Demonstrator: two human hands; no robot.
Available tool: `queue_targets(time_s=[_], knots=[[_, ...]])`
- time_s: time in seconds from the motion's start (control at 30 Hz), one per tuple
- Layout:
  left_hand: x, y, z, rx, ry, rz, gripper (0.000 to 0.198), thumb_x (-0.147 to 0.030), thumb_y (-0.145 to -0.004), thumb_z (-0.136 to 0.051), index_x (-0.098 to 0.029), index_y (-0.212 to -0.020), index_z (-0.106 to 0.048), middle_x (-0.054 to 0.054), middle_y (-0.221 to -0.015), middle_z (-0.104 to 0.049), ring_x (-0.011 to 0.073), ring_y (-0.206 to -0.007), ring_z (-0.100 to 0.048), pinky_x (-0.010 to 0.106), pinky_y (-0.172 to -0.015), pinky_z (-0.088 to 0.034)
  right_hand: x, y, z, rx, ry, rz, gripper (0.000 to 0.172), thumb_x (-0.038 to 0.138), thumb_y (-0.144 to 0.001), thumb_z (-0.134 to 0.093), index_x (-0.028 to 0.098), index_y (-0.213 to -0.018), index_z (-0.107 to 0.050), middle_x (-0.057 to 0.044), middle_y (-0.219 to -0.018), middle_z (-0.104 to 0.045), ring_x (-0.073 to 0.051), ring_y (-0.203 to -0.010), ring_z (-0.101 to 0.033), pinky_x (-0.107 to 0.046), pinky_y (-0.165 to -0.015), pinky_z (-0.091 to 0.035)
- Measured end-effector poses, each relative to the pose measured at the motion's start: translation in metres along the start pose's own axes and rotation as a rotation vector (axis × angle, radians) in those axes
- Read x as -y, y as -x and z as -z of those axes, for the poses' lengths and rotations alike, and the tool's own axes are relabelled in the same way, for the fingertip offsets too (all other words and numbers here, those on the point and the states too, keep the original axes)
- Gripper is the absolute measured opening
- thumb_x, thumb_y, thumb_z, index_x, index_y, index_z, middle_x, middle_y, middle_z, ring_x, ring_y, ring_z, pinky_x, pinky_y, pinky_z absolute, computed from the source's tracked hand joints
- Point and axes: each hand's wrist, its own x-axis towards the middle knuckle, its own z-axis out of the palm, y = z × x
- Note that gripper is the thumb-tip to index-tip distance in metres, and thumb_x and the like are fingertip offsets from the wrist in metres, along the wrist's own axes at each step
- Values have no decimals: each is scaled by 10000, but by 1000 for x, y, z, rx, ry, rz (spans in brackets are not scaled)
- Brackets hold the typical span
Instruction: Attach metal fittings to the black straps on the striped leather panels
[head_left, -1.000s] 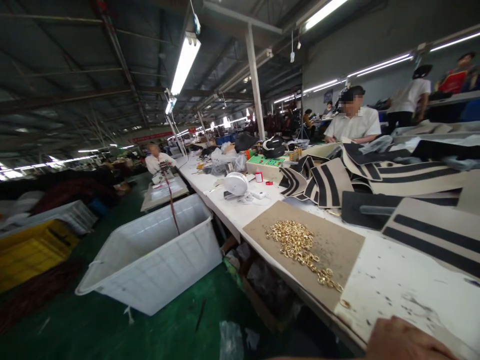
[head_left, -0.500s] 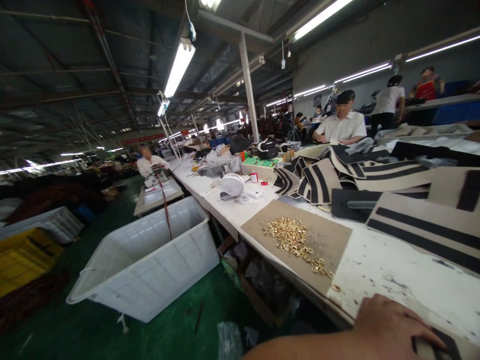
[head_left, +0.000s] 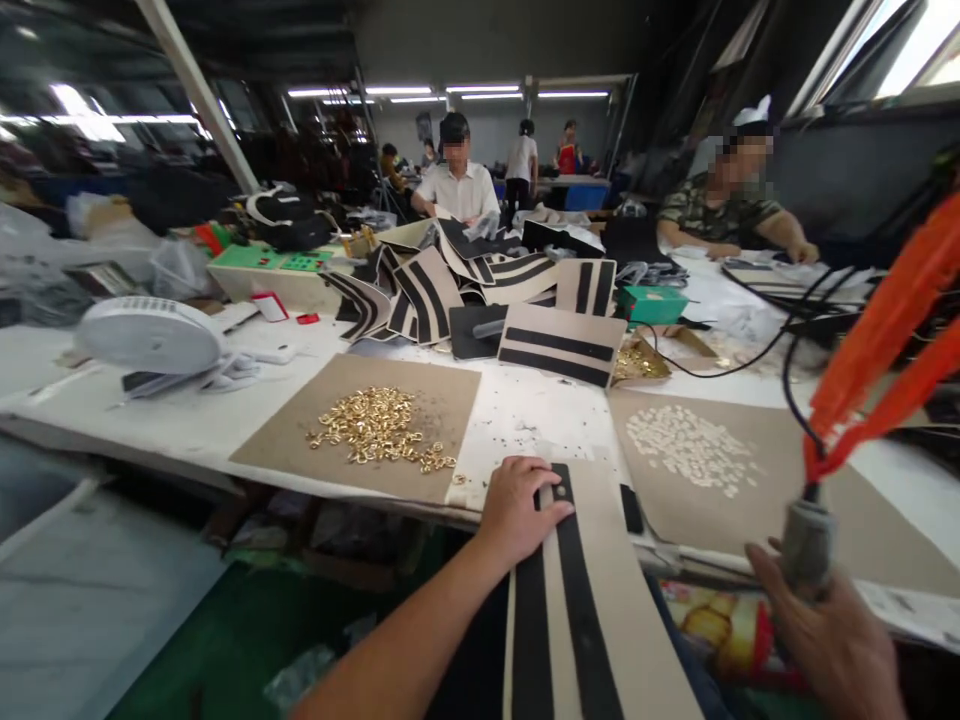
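My left hand [head_left: 519, 508] lies flat, fingers spread, on the upper end of a beige strip with two black stripes [head_left: 581, 610] that hangs over the near table edge. My right hand [head_left: 832, 630] is closed round a grey tool handle [head_left: 806, 535] with orange cord [head_left: 885, 340] rising from it. Left of my left hand a pile of gold rings [head_left: 375, 428] lies on a brown board [head_left: 300, 440]. To the right, small white pieces [head_left: 694, 447] lie on another brown board [head_left: 712, 510].
More striped pieces [head_left: 559, 343] are piled mid-table, with a white fan [head_left: 150, 335], a green box [head_left: 651, 302] and black cables [head_left: 750, 350]. Two people sit across the white table [head_left: 172, 420]; others stand farther back. A white bin [head_left: 82, 600] is on the floor at left.
The view has swung right from the aisle to the table. My left hand now rests on the striped strip, and my right hand with the tool has come into view.
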Motion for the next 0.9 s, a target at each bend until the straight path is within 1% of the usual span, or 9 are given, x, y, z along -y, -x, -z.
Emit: queue_targets(time_s=[0.07, 0.13, 0.2, 0.3, 0.4, 0.53, 0.63, 0.77, 0.9], knots=[[0, 0, -1, -2, -19, 1, 337, -297, -715, -876, -278, -1028, -752, 10, -1171, -710, 249, -1157, -579, 451, -1042, -455, 20, -3, -2, 64, -107, -143, 487, 682, -829, -646, 236, -1025, -649, -127, -857, -722, -413, -880, -713, -515, -718, -572], [0, -1, -2, -6, -54, -3, 336, -300, -717, -874, -283, -1029, -752, 8, -1173, -708, 248, -1165, -580, 444, -1039, -463, 50, -5, -3, 159, -309, -197, 584, 664, -751, -736, 214, -1103, -617, -83, -783, -706, -363, -753, -714, -454, -637, -571], [-1, -3, -2, -7, -71, -6, 330, -309, -723, -871, -285, -1031, -752, 8, -1176, -708, 250, -1168, -582, 442, -1033, -471, 85, -9, -4, 271, -586, -128, 640, 637, -748, -747, 207, -1198, -598, -52, -796, -681, -273, -654, -665, -363, -544, -538], [-1, -5, -1, 3, -67, 0, 325, -326, -732, -866, -287, -1034, -753, 8, -1182, -707, 254, -1170, -581, 441, -1026, -473, 134, -15, -7, 500, -1035, -60, 557, 597, -818, -692, 215, -1221, -639, -59, -945, -646, -186, -669, -599, -290, -532, -519], [0, -5, 0, 11, -57, 12, 330, -327, -730, -869, -290, -1036, -750, 0, -1179, -707, 252, -1169, -577, 432, -1024, -465, 170, -19, -19, 531, -1261, -2, 459, 506, -816, -755, 230, -1170, -662, -45, -961, -619, -167, -746, -603, -266, -618, -553], [0, -5, 0, 12, -51, 15, 334, -332, -725, -874, -297, -1032, -748, -10, -1177, -705, 249, -1167, -573, 424, -1023, -454, 200, -21, -47, 500, -1345, 125, 395, 562, -876, -709, 276, -1129, -613, -25, -986, -615, -167, -742, -635, -239, -513, -515], [0, -6, 0, 18, -52, 16, 326, -331, -725, -875, -303, -1025, -748, -11, -1179, -700, 251, -1168, -569, 422, -1015, -450, 213, -24, -72, 504, -1343, 168, 433, 606, -879, -687, 261, -1122, -589, -8, -931, -615, -121, -592, -582, -224, -455, -468], [2, -7, 0, 33, -52, 4, 307, -344, -746, -858, -303, -1029, -746, -5, -1182, -692, 255, -1172, -561, 425, -1003, -446, 217, -28, -97, 484, -1320, 220, 417, 486, -803, -809, 211, -1044, -608, 60, -662, -525, -90, -465, -476, -227, -461, -444], [5, -7, 1, 59, -31, -12, 283, -367, -774, -833, -294, -1033, -745, 10, -1186, -685, 266, -1171, -554, 446, -986, -438, 211, -28, -111, 436, -1198, 248, 312, 417, -807, -813, 194, -850, -598, 47, -591, -533, -113, -456, -494, -237, -436, -430]])
